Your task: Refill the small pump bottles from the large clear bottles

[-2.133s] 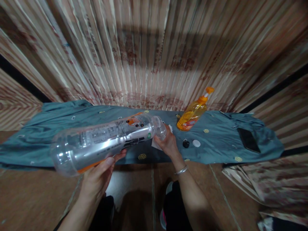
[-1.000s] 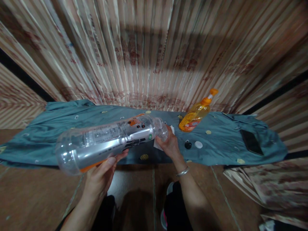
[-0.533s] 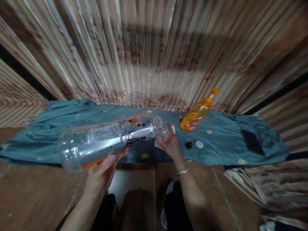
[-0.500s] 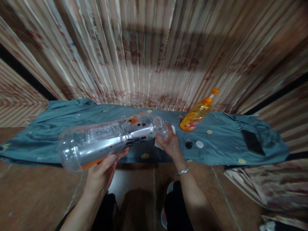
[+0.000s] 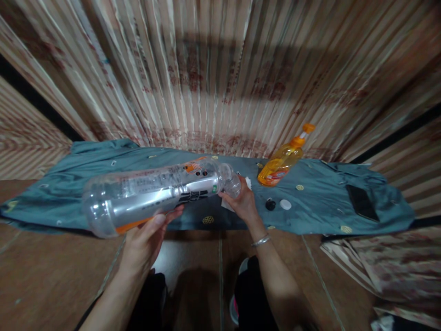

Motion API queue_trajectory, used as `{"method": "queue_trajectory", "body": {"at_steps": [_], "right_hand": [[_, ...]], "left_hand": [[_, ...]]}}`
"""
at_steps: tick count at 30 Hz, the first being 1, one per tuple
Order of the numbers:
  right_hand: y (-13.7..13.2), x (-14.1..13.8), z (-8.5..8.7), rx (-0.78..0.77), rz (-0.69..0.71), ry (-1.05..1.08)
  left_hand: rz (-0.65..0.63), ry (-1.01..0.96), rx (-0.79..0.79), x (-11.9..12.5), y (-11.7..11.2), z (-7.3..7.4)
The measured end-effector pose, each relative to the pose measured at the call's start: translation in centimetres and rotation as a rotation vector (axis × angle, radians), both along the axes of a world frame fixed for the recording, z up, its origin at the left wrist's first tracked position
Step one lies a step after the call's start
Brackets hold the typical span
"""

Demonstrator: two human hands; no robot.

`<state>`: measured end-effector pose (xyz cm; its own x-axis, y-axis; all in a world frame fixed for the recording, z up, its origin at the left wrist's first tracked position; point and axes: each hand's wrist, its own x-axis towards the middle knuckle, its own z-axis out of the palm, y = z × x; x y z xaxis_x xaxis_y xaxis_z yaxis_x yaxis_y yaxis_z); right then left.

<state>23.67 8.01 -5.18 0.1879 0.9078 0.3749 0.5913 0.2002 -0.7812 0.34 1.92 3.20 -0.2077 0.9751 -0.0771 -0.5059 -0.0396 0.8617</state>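
My left hand [image 5: 146, 239] grips a large clear plastic bottle [image 5: 151, 195] from below, holding it on its side with its base toward the left. The bottle's open neck [image 5: 231, 181] points right. My right hand [image 5: 243, 202] is closed at that neck and holds a white tissue [image 5: 225, 206], partly hidden under the fingers. The bottle hangs above a teal cloth [image 5: 69, 184] spread over a low surface.
On the cloth stand an orange pump bottle [image 5: 280, 161], a black cap [image 5: 270, 204], a white cap [image 5: 285, 204] and a dark phone [image 5: 360, 202]. Striped curtains [image 5: 213, 82] hang behind. Brown tiled floor lies below, with patterned fabric [image 5: 372, 266] at the right.
Both hands keep their hold; the bottle has shifted slightly up and to the right. The view has drifted a little.
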Motion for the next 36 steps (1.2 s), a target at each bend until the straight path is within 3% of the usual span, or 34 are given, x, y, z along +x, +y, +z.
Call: {"method": "queue_trajectory", "body": {"at_steps": [21,36], "right_hand": [[0.53,-0.53,-0.88,0.057,-0.034,0.009],[0.49,-0.44,-0.59,0.04,-0.036,0.019]], "left_hand": [[-0.008,0.005,0.061,0.09,0.13,-0.14],[0.004,0.008,0.048,-0.08,-0.01,-0.02]]}}
